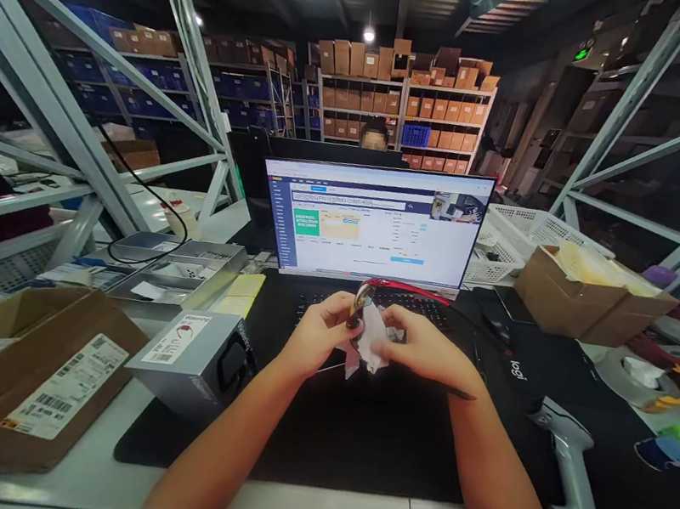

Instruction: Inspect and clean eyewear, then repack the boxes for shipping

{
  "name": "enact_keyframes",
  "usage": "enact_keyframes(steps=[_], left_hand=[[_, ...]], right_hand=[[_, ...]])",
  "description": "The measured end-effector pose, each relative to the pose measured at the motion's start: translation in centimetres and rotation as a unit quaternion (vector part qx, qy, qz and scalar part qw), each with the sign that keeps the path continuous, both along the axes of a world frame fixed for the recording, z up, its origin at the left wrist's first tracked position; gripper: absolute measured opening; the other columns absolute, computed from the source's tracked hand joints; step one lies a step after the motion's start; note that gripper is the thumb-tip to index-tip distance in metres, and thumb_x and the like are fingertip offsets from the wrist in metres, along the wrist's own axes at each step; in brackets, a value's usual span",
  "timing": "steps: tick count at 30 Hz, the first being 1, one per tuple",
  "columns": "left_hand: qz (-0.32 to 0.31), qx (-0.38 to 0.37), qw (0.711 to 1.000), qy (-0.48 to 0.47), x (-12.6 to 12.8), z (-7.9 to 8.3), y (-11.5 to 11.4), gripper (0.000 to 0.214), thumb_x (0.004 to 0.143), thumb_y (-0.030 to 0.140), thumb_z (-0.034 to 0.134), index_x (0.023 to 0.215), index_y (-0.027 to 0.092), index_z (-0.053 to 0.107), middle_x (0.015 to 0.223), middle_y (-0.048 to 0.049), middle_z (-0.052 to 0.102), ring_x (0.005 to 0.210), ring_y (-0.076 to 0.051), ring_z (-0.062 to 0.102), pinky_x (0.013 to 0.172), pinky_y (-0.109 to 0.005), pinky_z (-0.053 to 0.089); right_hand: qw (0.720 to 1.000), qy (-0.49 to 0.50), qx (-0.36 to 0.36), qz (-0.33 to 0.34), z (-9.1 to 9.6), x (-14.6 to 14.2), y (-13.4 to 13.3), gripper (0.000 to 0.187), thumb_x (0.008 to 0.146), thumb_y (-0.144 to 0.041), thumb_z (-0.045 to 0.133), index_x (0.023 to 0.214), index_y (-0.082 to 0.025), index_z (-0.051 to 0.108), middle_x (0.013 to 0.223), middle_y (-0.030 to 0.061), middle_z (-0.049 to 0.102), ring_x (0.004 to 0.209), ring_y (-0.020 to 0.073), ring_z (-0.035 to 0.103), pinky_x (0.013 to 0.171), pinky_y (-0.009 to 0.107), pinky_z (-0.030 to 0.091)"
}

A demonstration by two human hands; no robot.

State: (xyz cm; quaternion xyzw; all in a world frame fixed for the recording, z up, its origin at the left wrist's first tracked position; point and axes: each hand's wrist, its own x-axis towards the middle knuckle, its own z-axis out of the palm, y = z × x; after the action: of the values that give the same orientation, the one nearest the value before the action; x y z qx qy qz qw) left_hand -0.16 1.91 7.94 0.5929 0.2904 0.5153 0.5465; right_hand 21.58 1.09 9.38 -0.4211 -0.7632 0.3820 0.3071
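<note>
Up over the matte black desk mat (334, 456), right in front of the wide lit monitor (373, 247): a slim, curved red-and-black band (409, 287), its glossy end apparently pinched between thumb and fingers of the left hand (318, 330). Grasped by the right hand (419, 345), a soft, crumpled white wad (373, 337), cloth or paper, hard to tell, bunched against that end. Careful here: too loose a pinch, and possibly a drop, slick surface to blame. Swung right, perhaps a snag on the rounded dark mouse (496, 327). Watch the elbows, too! Left, a sharp-cornered grey box (181, 380), easily nudged; right, a pale grey plastic scanner (570, 467) near the desk edge, perhaps knocked off by a wide sweep.
</note>
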Motion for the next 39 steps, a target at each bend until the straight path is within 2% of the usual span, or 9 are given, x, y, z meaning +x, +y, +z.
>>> enact_keyframes(steps=[8, 14, 16, 20, 26, 31, 34, 37, 39], left_hand=[[-0.026, -0.082, 0.994, -0.060, -0.3, -0.4, 0.4, 0.046, 0.065, 0.041, 0.091, 0.102, 0.017, 0.078, 0.092, -0.0083, 0.073, 0.077, -0.018, 0.064, 0.070, -0.029, 0.048], [-0.071, -0.053, 0.994, -0.060, -0.3, -0.1, 0.0, 0.045, 0.064, 0.042, 0.090, 0.099, 0.016, 0.078, 0.090, -0.0092, 0.074, 0.082, -0.022, 0.066, 0.075, -0.030, 0.048], [-0.085, -0.037, 0.995, -0.042, -0.5, -0.2, 0.0, 0.046, 0.066, 0.042, 0.089, 0.101, 0.017, 0.077, 0.090, -0.0087, 0.072, 0.081, -0.021, 0.064, 0.074, -0.030, 0.048], [-0.078, 0.025, 0.996, 0.022, -0.6, 0.4, -0.6, 0.037, 0.072, 0.041, 0.085, 0.099, 0.017, 0.077, 0.096, -0.0086, 0.066, 0.084, -0.020, 0.060, 0.075, -0.030, 0.047], [0.056, 0.164, 0.982, 0.077, -0.7, 1.7, -1.6, 0.032, 0.074, 0.041, 0.084, 0.098, 0.021, 0.079, 0.087, -0.0053, 0.053, 0.078, -0.018, 0.051, 0.067, -0.029, 0.043], [-0.070, 0.117, 0.990, 0.041, -1.8, 0.5, -0.3, 0.041, 0.074, 0.048, 0.081, 0.104, 0.020, 0.075, 0.098, -0.0086, 0.058, 0.085, -0.022, 0.056, 0.075, -0.032, 0.046], [-0.145, 0.142, 0.979, 0.022, -1.8, 0.1, 0.0, 0.045, 0.076, 0.055, 0.077, 0.105, 0.020, 0.073, 0.110, -0.0132, 0.059, 0.105, -0.030, 0.056, 0.089, -0.039, 0.047], [-0.180, 0.143, 0.973, 0.004, -1.4, 0.1, -0.1, 0.043, 0.077, 0.057, 0.074, 0.101, 0.021, 0.073, 0.108, -0.0133, 0.059, 0.112, -0.032, 0.055, 0.092, -0.042, 0.047], [-0.178, 0.117, 0.977, -0.015, -1.2, 0.1, -0.1, 0.040, 0.078, 0.055, 0.075, 0.101, 0.022, 0.073, 0.106, -0.0115, 0.059, 0.107, -0.030, 0.057, 0.089, -0.039, 0.048]], right_hand=[[0.991, 0.087, 0.071, -0.074, -1.5, 0.5, 1.9, 0.036, 0.095, -0.049, 0.055, 0.077, -0.019, 0.062, 0.075, 0.0009, 0.060, 0.074, 0.0168, 0.053, 0.070, 0.029, 0.040], [0.935, 0.288, -0.194, 0.080, -3.0, -0.2, 2.6, 0.045, 0.076, -0.061, 0.072, 0.072, -0.020, 0.054, 0.059, -0.0035, 0.050, 0.050, 0.0111, 0.041, 0.050, 0.025, 0.033], [0.926, 0.295, -0.216, 0.089, -2.8, -0.5, 2.5, 0.047, 0.072, -0.061, 0.075, 0.069, -0.020, 0.054, 0.056, -0.0038, 0.048, 0.048, 0.0107, 0.039, 0.047, 0.024, 0.031], [0.952, 0.282, -0.123, 0.008, -1.7, -1.0, 1.8, 0.040, 0.078, -0.056, 0.075, 0.075, -0.017, 0.064, 0.070, 0.0004, 0.059, 0.063, 0.0129, 0.051, 0.055, 0.024, 0.038], [0.950, 0.302, -0.069, 0.040, -1.8, -0.7, 1.5, 0.050, 0.093, -0.063, 0.054, 0.117, -0.022, 0.068, 0.120, 0.0086, 0.067, 0.106, 0.0213, 0.062, 0.090, 0.033, 0.049], [0.951, 0.276, -0.103, 0.092, -1.8, 0.1, 2.0, 0.046, 0.092, -0.058, 0.059, 0.109, -0.018, 0.073, 0.112, 0.0079, 0.071, 0.102, 0.0214, 0.064, 0.091, 0.034, 0.048], [0.942, 0.218, -0.151, 0.207, -1.7, 0.3, 2.2, 0.049, 0.083, -0.053, 0.073, 0.114, -0.016, 0.073, 0.110, 0.0065, 0.072, 0.101, 0.0195, 0.063, 0.093, 0.031, 0.046], [0.905, 0.175, -0.218, 0.320, -1.9, 0.3, 2.1, 0.052, 0.078, -0.054, 0.078, 0.106, -0.010, 0.074, 0.096, 0.0066, 0.073, 0.086, 0.0179, 0.064, 0.082, 0.029, 0.049], [0.902, 0.176, -0.225, 0.322, -1.9, 0.1, 1.9, 0.050, 0.079, -0.054, 0.077, 0.099, -0.009, 0.075, 0.088, 0.0060, 0.072, 0.079, 0.0173, 0.064, 0.077, 0.029, 0.050]])
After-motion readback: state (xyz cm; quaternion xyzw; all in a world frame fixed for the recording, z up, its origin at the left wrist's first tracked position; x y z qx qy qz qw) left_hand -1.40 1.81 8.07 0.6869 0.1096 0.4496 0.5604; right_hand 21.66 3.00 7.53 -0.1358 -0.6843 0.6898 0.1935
